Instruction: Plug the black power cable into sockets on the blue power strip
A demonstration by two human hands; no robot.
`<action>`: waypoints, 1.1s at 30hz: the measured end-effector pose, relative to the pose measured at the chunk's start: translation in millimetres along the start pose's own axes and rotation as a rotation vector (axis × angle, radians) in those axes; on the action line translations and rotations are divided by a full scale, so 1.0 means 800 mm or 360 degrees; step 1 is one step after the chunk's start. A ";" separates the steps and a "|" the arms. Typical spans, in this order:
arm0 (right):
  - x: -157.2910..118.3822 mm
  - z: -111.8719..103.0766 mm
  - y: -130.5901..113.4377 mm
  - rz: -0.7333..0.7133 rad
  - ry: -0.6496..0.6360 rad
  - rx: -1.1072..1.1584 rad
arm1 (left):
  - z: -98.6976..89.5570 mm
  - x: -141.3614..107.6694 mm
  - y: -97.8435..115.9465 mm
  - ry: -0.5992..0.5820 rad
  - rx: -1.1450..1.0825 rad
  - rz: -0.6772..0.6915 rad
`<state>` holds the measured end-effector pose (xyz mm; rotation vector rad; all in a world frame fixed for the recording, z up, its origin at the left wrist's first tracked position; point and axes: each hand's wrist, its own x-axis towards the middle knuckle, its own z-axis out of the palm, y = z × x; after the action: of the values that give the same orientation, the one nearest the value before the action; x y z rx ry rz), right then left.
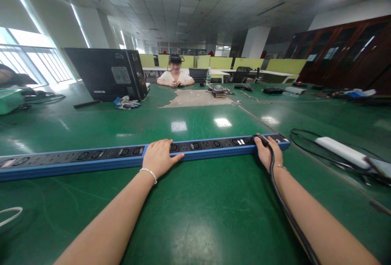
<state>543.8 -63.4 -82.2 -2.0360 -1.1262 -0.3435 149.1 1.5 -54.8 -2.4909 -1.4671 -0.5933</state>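
The blue power strip [201, 147] lies crosswise in front of me, its long axis running left to right, sockets facing up. My left hand [157, 159] rests spread over its middle stretch, thumb out along the near side; whether the fingertips hook the far edge I can't tell. My right hand [269, 151], nearer the right end, pinches a black plug [260, 139] against the socket face, its cable [276, 187] trailing back along my forearm. Beyond are gloves [126, 103] and a seated person [175, 77].

Lime partitions [220, 62] beneath lit ceiling [168, 2]
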 end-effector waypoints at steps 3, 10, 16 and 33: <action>-0.002 -0.002 -0.001 -0.0036 0.0019 -0.0015 | 0.001 0.000 0.000 0.0002 -0.0011 -0.0001; 0.000 0.002 -0.006 -0.0042 0.0120 0.0067 | -0.002 0.000 0.001 -0.0001 0.0016 0.0006; -0.003 -0.024 -0.049 0.0204 0.0489 0.0512 | -0.001 0.000 0.001 0.0007 0.0014 0.0017; -0.048 0.003 -0.127 -0.0294 -0.0091 0.0295 | 0.001 0.000 0.001 0.0037 0.0018 0.0025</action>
<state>439.5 -53.0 -54.8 -1.7950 -1.3349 -0.2632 149.8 0.9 -55.2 -2.4762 -1.4370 -0.6076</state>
